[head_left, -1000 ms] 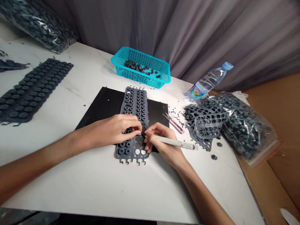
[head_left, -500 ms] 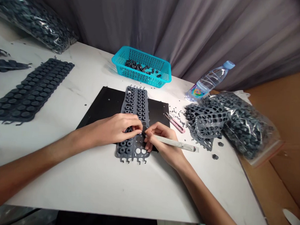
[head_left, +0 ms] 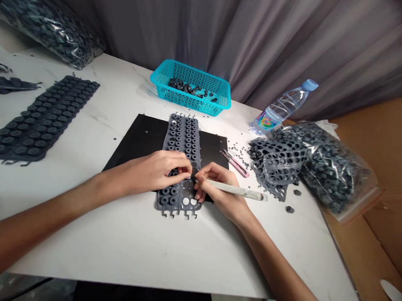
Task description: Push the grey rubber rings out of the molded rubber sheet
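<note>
A dark grey moulded rubber sheet with rows of round ring-like plugs lies lengthwise over a black board. Some of its round holes at the near right are vacant. My left hand rests across the sheet, thumb and fingertips pinched together over its middle; what they grip is too small to make out. Close to those fingertips, my right hand is closed around a whitish pen-shaped tool. The tool's tip is hidden among the fingers at the sheet.
A turquoise basket with loose dark plugs stands behind. To the right are pink-handled snips, perforated rubber scraps, a water bottle and a bag of dark parts. Another rubber sheet and a large bag lie left.
Both hands keep nearly the same place and grip over the sheet. The view has shifted very slightly; no other clear change shows.
</note>
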`<state>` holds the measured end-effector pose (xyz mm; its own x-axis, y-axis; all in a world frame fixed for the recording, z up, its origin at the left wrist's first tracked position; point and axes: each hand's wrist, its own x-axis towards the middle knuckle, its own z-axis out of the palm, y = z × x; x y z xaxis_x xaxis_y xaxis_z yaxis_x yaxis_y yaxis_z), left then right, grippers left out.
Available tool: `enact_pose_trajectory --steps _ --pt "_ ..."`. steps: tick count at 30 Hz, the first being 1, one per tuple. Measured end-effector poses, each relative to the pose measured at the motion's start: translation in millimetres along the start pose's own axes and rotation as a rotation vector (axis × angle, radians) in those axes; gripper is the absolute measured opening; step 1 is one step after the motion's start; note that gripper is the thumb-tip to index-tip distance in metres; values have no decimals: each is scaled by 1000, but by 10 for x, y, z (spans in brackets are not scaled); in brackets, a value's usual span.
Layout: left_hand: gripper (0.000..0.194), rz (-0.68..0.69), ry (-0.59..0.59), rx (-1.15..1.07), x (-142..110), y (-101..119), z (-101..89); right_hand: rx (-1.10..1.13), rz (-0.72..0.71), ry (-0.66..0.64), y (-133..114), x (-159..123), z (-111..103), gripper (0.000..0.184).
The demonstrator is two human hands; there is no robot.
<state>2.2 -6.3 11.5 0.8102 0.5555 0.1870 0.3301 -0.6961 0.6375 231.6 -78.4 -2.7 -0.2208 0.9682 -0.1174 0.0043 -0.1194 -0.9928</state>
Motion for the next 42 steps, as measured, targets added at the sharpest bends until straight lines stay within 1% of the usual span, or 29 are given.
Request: enact_pose_trajectory --steps 6,16,21,25,28,30,32,34,36,38,40,42 --pt "18 17 9 1 3 -8 9 -8 0 0 14 -9 0 13" --pt "16 4 6 -1 1 -8 9 9 10 7 -11 -3 1 15" --pt "16 10 9 12 8 6 12 -28 6 10 -9 -12 12 10" --pt "18 26 0 39 2 5 5 -100 -8 -3 -15 -21 15 6" --pt "19 41 -20 111 -13 5 10 -166 -14 -3 -23 -36 20 9" --pt "20 79 -33 209 -30 10 33 -211 -23 8 -24 -49 29 10" --pt "24 137 -26 320 -51 18 72 -265 -34 15 -20 -61 43 12" --pt "27 174 -2 364 -70 25 109 -314 -44 22 -13 -70 59 14" --pt "27 149 37 279 -78 25 125 -338 -50 33 -5 -74 70 15" --pt "24 82 48 126 -72 22 108 -324 -43 39 -2 -72 71 15" --pt "23 19 23 15 -55 19 68 -238 -17 29 -10 -65 60 14" --pt "24 -11 -21 -33 -39 17 21 -103 3 23 -32 -53 43 13"
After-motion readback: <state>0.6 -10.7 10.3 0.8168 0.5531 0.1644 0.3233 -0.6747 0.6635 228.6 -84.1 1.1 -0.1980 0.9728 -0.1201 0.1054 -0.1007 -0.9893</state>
